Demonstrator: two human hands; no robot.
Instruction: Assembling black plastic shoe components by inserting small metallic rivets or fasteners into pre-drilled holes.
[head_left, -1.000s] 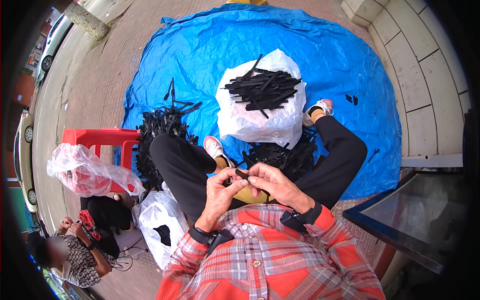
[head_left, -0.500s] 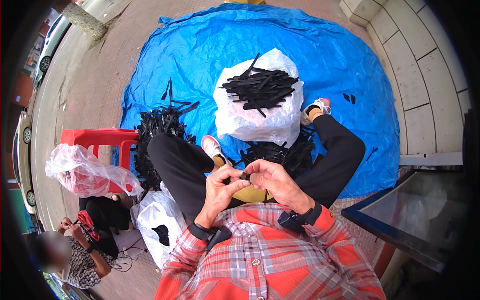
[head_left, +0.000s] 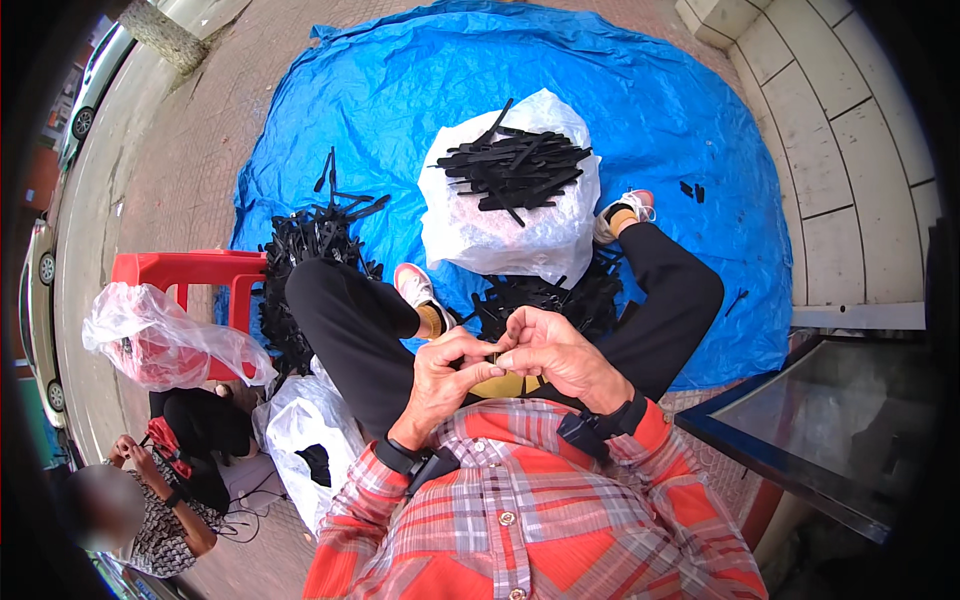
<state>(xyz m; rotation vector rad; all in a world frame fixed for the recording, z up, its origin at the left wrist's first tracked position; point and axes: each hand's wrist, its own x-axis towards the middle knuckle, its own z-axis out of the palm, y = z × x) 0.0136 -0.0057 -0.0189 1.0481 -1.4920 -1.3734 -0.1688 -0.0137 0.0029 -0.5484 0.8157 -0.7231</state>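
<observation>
Left hand (head_left: 445, 378): narrowed, thumb and index finger pinched toward the right hand.
Right hand (head_left: 560, 355): fingertips likewise pinched, meeting the left's; the point of contact seems to be steadied from both sides.
Small dark piece (head_left: 494, 357): held between both sets of fingertips, above the lap; mostly covered, so its shape cannot be told. A fingertip grip is probably used because little of it can be grasped.
Black-trousered legs (head_left: 360, 305): bent and spread, leaving room for the materials between; something yellow (head_left: 510, 387) seen below the hands, kind unclear.
Heap of black strips (head_left: 535, 295): lying between the feet, at the near foot of the bundle, apparently kept within short reach.
White plastic-wrapped bundle (head_left: 500, 240): set ahead, used as a raised rest; flat black strips (head_left: 515, 165) are piled on top, perhaps to be kept apart from the heaps below.
Tangled black heap (head_left: 315, 240): placed beside the left knee.
Blue plastic tarp (head_left: 650, 110): spread beneath, presumably against pavement dirt; two short black pieces (head_left: 692, 191) lie loose at right.
Red plastic stool (head_left: 190, 266): stood at left, a clear plastic bag (head_left: 150, 335) draped on it.
</observation>
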